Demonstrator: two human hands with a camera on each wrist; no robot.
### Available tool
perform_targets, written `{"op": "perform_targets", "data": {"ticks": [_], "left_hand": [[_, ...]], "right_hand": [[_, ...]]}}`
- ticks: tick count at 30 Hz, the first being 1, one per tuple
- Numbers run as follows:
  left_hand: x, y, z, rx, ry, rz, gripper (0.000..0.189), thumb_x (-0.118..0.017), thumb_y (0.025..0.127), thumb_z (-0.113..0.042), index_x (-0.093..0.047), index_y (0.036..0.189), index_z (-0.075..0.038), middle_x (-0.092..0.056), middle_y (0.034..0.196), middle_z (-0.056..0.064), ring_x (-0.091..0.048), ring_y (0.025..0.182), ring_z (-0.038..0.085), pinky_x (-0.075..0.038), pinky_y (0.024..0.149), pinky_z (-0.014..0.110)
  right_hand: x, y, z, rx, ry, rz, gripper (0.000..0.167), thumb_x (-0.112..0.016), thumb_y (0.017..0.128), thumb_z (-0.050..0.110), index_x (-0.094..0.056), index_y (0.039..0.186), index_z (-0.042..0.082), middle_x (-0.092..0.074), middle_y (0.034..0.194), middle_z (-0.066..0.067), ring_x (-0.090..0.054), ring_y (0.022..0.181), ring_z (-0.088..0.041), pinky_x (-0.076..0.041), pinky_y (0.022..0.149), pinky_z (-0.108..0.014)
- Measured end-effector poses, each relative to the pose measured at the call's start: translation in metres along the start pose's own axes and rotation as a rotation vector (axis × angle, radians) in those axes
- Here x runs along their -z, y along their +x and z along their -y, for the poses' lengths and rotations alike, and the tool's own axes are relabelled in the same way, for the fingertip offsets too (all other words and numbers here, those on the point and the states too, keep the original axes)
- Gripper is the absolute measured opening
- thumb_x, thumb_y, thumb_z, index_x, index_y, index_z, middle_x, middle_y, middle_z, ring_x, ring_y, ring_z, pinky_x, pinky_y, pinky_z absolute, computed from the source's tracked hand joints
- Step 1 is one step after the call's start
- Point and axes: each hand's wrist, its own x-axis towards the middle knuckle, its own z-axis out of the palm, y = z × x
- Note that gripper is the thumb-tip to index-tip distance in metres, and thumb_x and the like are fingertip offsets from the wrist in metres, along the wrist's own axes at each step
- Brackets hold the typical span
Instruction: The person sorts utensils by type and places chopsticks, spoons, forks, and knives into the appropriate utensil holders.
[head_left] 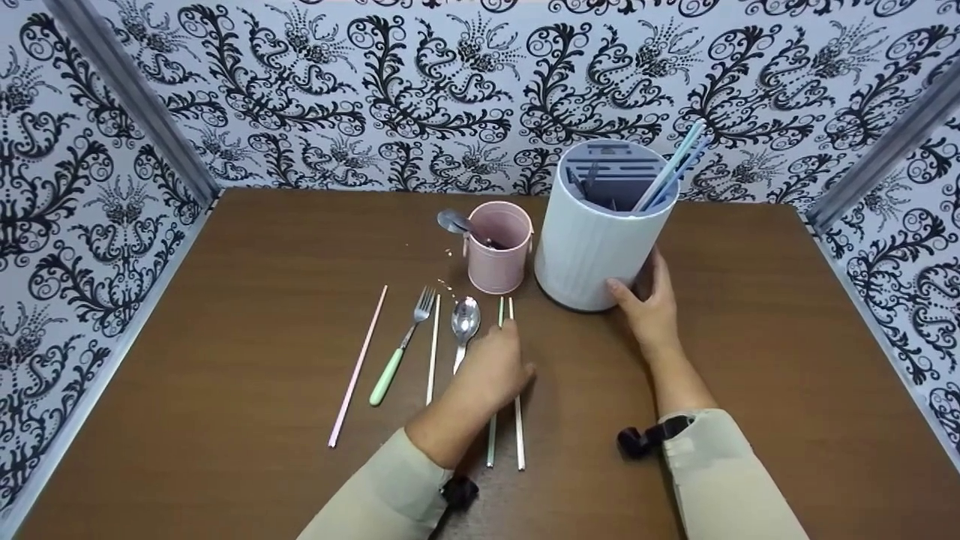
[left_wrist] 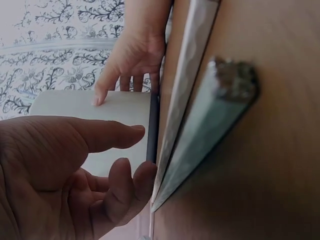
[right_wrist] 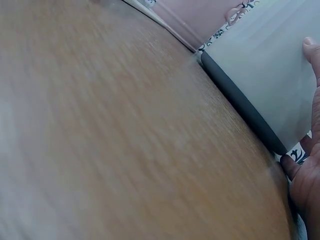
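My left hand [head_left: 495,367] hovers over a green chopstick [head_left: 491,442] and a white chopstick [head_left: 520,435] lying side by side. Its fingers [left_wrist: 120,195] are loosely bent near them, with a gap to the thumb and nothing between. With thumb in front and fingers behind, my right hand [head_left: 654,311] holds the lower right side of a white utensil holder [head_left: 600,255]. The holder has a slotted top and a dark base. Blue chopsticks [head_left: 675,165] lean out of it.
Left of the holder stands a pink cup [head_left: 496,266] with a spoon [head_left: 454,220] leaning out. A spoon [head_left: 466,319], another white chopstick [head_left: 433,352], a green-handled fork [head_left: 390,375] and a pink chopstick [head_left: 358,367] lie on the brown table [head_left: 225,337]. Patterned walls [head_left: 450,97] enclose it.
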Motion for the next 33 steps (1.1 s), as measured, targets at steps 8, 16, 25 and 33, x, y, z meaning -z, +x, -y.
{"op": "perform_targets", "data": {"ticks": [8, 16, 25, 33], "left_hand": [[0.000, -0.006, -0.001, -0.062, 0.088, 0.018, 0.025, -0.078, 0.080, -0.009, -0.064, 0.097, 0.001, -0.074, 0.085, 0.019, -0.075, 0.079, 0.039, -0.061, 0.069, 0.048], [0.000, -0.007, -0.002, -0.138, 0.162, 0.046, 0.009, -0.065, 0.084, 0.002, -0.070, 0.091, 0.000, -0.074, 0.087, 0.017, -0.075, 0.081, 0.035, -0.062, 0.070, 0.045], [-0.004, -0.005, -0.004, -0.156, 0.225, 0.078, 0.011, -0.065, 0.083, 0.001, -0.072, 0.090, -0.002, -0.074, 0.086, 0.014, -0.074, 0.079, 0.030, -0.061, 0.068, 0.041], [-0.005, -0.004, -0.005, -0.096, 0.173, 0.161, 0.020, -0.072, 0.077, -0.004, -0.069, 0.097, -0.002, -0.073, 0.090, 0.014, -0.072, 0.078, 0.029, -0.060, 0.067, 0.043]], "right_hand": [[0.000, 0.001, -0.002, -0.024, -0.005, 0.001, 0.092, -0.074, 0.089, 0.010, -0.021, 0.163, -0.001, -0.026, 0.170, -0.020, -0.022, 0.158, -0.030, -0.015, 0.132, -0.049], [0.003, 0.011, -0.033, 0.013, 0.069, -0.009, 0.091, -0.074, 0.088, 0.008, -0.024, 0.164, 0.006, -0.031, 0.168, -0.013, -0.030, 0.154, -0.023, -0.021, 0.131, -0.043], [0.005, 0.012, -0.034, 0.010, 0.056, -0.009, 0.089, -0.074, 0.090, 0.010, -0.024, 0.164, 0.007, -0.032, 0.168, -0.012, -0.032, 0.153, -0.021, -0.023, 0.130, -0.041], [0.005, 0.012, -0.031, -0.017, 0.044, 0.002, 0.091, -0.073, 0.089, 0.008, -0.021, 0.165, 0.004, -0.027, 0.170, -0.017, -0.026, 0.157, -0.028, -0.017, 0.132, -0.047]]}}
